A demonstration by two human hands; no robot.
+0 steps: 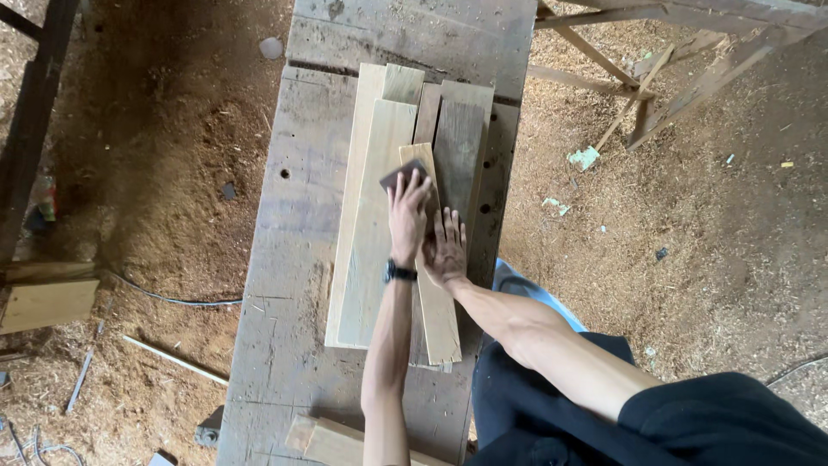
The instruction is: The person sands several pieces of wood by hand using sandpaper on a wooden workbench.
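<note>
Two hands working: left hand [407, 216] is pressing sandpaper [398, 177] flat-fingered, right hand [446, 250] is lying open, steadying narrow plank [435, 311]. Loosely stacked planks could shift under pressure.

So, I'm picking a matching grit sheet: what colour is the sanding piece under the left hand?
Dark brown sandpaper, clearest in the head view.
</note>
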